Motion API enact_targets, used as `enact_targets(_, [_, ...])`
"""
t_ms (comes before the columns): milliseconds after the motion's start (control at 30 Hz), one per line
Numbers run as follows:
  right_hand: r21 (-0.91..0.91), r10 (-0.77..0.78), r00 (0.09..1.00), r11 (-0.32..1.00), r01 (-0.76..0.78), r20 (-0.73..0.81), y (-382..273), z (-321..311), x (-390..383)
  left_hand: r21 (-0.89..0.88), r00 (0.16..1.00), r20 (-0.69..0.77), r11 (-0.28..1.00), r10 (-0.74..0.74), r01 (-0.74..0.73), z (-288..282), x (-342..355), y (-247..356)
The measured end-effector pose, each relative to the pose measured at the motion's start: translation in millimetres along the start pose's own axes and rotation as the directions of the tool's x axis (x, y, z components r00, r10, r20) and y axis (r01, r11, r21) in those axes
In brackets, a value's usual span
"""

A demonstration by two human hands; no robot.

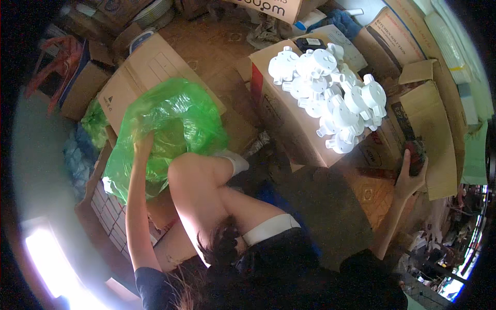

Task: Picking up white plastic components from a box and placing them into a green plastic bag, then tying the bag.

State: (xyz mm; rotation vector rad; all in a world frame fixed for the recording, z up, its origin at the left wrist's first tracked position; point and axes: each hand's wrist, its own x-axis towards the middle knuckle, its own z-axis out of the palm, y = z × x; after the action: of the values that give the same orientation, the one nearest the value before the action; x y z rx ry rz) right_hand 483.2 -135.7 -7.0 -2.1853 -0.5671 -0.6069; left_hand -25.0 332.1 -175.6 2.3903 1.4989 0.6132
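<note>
We reach our left hand (143, 135) into a big green bag (199, 111), and the thin, shiny plastic hides most of it, so we cannot tell if those fingers are wide or narrow. The bag sits at our left, puffed up and crinkly, next to our bent knee (191, 173) and in front of a big brown cardboard piece (168, 59). Our right hand (411, 176) is far out on the other side, with its fingers curled around a small dark red thing (416, 155); it is too dim for us to say what it is. That hand is right by the flaps of an open box (434, 124). Between our hands, but farther up, a heap of round white plastic pieces (341, 111) lies on top of a closed box (292, 126). The pieces have short tubes poking out of their sides, and they lie all mixed up. A small black thing (309, 44) is just behind the heap. Low on our left, near the bag, we see rows of little white boxes (109, 217).
</note>
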Motion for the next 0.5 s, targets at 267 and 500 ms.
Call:
enact_targets(267, [0.551,0.139,0.930,0.771,-0.318,0.341,-110,46,-110,-0.277,0.979,-0.070,0.946,-0.193,0.167,-89,-141,104])
enact_targets(500, [0.649,-0.371,0.543,0.284,-0.706,0.753,-257,33,-220,-0.998,0.929,0.022,0.053,-0.369,0.045,-152,-188,187])
